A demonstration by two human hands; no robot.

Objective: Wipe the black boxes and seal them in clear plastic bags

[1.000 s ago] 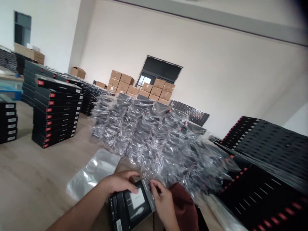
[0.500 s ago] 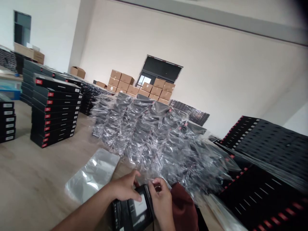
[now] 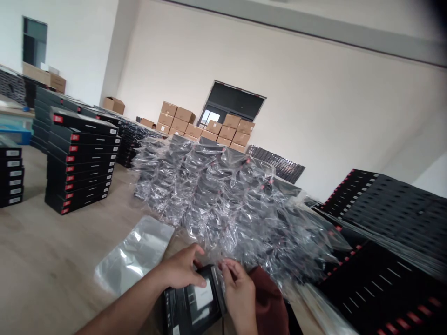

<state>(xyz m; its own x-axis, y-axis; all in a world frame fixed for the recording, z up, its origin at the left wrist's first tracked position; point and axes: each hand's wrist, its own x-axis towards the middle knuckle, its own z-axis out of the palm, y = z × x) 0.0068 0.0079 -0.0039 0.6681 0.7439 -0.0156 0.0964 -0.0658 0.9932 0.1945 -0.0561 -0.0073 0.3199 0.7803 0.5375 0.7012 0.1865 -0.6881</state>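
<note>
Low in front of me is a black box (image 3: 202, 312) with a white panel on its top face, tilted in view. My left hand (image 3: 182, 269) holds its far left part, thumb on the top face and fingers over the far edge, index finger raised. At the far right corner, my right hand (image 3: 239, 291) pinches clear plastic film (image 3: 219, 275), seemingly a bag's edge; the fingertips partly hide it. Flat clear plastic bags (image 3: 138, 253) lie on the table to the left.
Many plastic-wrapped black boxes (image 3: 216, 195) are piled just beyond my hands. Stacked black boxes (image 3: 84, 167) stand left, and more black boxes (image 3: 380, 288) lie right. A dark red cloth (image 3: 268, 302) is beside my right hand. Brown cartons (image 3: 209, 128) stand at the back.
My right hand has shifted slightly to the right, still pinching the film. The left thumb has moved up a little on the box.
</note>
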